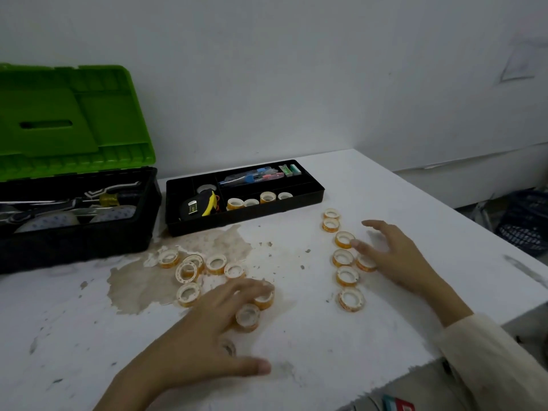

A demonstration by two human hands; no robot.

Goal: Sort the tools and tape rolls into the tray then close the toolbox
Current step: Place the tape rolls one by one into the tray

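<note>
We see the toolbox (74, 209) cut off at the left edge, our left hand (207, 330) blurred over one tape roll (264, 298), and tray labels unreadable.

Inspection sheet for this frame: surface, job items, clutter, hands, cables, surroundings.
Surface: white table, brown stain and chipped paint.
Job's things: black tray holds four tape rolls, tape measure, pens; two loose groups of tape rolls on the table; toolbox open, green lid up.
Clutter: nothing seen.
Grippers: left hand and right hand open, over the rolls.
Cables: nothing seen.
Surroundings: white wall; dark basket at right.
</note>
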